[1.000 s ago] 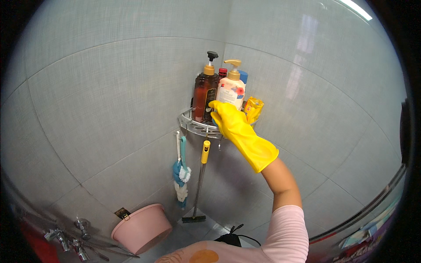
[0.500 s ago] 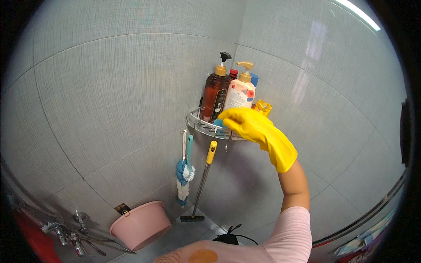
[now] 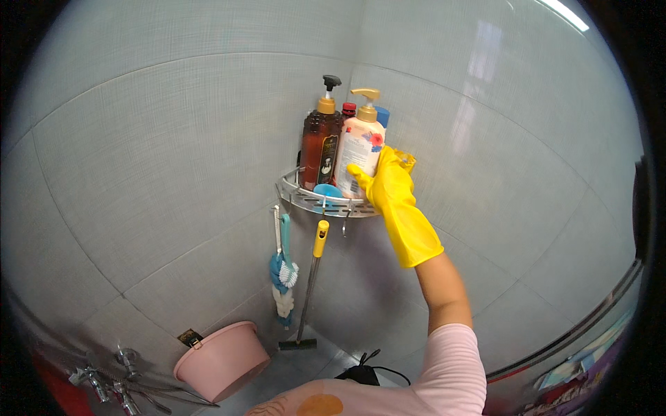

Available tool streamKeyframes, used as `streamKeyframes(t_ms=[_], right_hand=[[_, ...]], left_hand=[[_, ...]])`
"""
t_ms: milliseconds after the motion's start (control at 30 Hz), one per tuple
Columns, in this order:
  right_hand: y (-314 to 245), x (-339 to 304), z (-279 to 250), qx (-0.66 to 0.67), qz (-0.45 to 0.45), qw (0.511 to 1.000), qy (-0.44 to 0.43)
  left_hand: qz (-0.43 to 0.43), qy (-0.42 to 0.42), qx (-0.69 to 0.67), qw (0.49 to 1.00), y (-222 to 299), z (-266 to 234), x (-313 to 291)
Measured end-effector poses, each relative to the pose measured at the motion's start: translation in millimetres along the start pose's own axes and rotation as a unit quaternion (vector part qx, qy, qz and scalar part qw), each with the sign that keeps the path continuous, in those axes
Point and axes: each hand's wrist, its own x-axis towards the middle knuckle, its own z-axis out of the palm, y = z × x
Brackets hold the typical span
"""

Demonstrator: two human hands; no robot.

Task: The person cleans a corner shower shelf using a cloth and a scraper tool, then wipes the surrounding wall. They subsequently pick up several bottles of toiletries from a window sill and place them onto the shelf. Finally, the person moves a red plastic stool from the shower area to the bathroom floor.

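My right hand (image 3: 388, 184), in a yellow rubber glove, is closed on the lower right side of a cream pump bottle (image 3: 357, 149). The thumb lies across the bottle's front; the other fingers go round its right edge and are partly hidden. The bottle, with its gold pump and floral print, is on a metal corner shelf (image 3: 298, 197). To its left stands a dark brown pump bottle (image 3: 320, 149) with a black pump head. A round blue item (image 3: 327, 190) lies at the shelf's front. Behind are a red-capped bottle (image 3: 349, 109) and a blue-topped container (image 3: 382, 116). My left hand is out of view.
Below the shelf hang brushes (image 3: 285, 256) and a yellow-handled floor squeegee or brush (image 3: 320, 239). A pink basin (image 3: 222, 360) leans at the left wall near metal taps (image 3: 94, 381). Tiled walls (image 3: 194, 152) meet behind the shelf.
My right hand has moved from the shelf's front edge, over the round blue item, to the cream pump bottle's right side. The blue item now shows. The view has shifted slightly.
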Motion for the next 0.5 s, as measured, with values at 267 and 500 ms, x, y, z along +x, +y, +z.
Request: streamKeyframes(t_ms=[267,500], right_hand=[[4.1,-64.3,-11.3,0.250,-0.153,0.938,0.188],[1.2,-221.2,-28.9,0.255,-0.081,0.963,-0.019]], left_hand=[[-0.017,0.029,0.041,0.999,-37.1,-49.0,10.6],[-0.060,0.071,0.101,0.991,-79.2,-130.1,31.2]])
